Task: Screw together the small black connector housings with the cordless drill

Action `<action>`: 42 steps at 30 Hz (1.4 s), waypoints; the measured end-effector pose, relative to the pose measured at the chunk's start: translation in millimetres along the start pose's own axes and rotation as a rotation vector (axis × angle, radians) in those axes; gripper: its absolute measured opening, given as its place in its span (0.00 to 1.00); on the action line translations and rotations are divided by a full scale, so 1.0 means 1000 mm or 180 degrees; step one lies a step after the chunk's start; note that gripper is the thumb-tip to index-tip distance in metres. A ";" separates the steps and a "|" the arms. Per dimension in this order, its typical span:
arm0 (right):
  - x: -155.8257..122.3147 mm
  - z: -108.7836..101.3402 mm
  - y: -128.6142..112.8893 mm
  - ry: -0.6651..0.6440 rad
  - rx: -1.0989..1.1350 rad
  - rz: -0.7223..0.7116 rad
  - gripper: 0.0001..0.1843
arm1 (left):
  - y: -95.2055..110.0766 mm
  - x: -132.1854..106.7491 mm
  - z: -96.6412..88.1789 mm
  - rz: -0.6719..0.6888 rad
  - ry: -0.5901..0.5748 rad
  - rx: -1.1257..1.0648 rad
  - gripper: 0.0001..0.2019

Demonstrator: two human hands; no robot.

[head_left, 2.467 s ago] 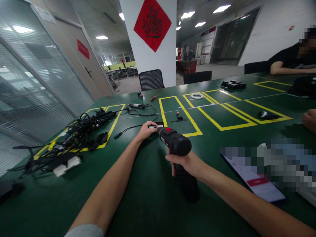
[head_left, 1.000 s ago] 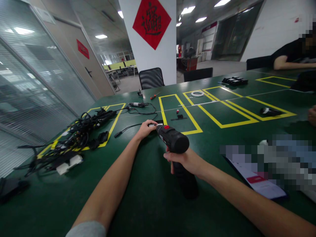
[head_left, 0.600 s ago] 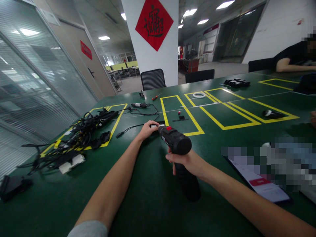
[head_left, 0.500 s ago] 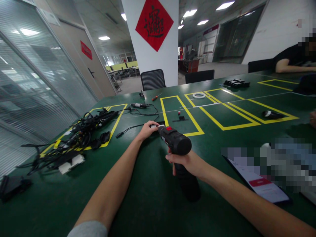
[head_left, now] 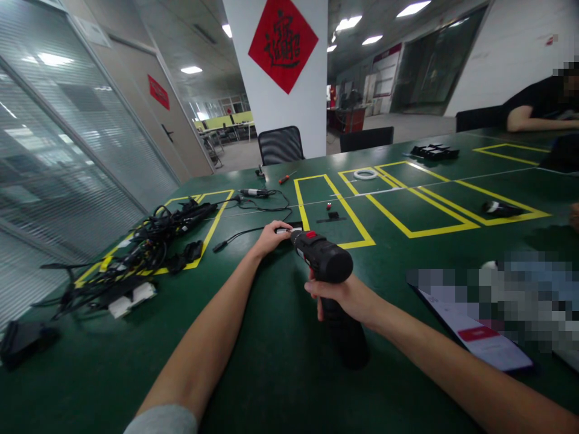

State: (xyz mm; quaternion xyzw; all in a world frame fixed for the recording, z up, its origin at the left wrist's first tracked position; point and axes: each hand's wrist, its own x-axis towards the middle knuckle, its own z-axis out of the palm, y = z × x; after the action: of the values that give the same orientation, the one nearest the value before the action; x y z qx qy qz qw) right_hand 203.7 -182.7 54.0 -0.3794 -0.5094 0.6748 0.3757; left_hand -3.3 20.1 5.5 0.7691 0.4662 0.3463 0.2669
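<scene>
My right hand is wrapped round the grip of a black cordless drill with a red switch on top. The drill's nose points away from me at a small black-and-white part lying on the green table. My left hand is closed over that part, pinning it to the table. A thin black cable runs from the part to the left.
A tangle of black cables and adapters fills the left side. Yellow taped boxes hold small parts, a white tape ring and a red screwdriver. A phone lies at right. Another person's arm rests far right.
Both hands and the drill stay in the same place on the part. Only the head camera has shifted slightly.
</scene>
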 end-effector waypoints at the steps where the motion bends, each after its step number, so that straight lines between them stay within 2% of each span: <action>1: 0.000 0.000 0.001 -0.0002 0.0005 -0.0013 0.14 | 0.000 0.000 0.000 -0.0006 0.0003 -0.0001 0.14; 42: 0.000 0.001 -0.002 0.0011 -0.0017 -0.0059 0.13 | -0.003 0.002 0.000 0.0045 0.0014 -0.0043 0.14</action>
State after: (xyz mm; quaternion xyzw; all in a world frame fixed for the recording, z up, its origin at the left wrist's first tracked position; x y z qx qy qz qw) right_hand 203.6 -183.0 55.6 -0.3768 -0.5141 0.6693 0.3818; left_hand -4.2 22.7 4.0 0.7698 0.4590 0.3531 0.2685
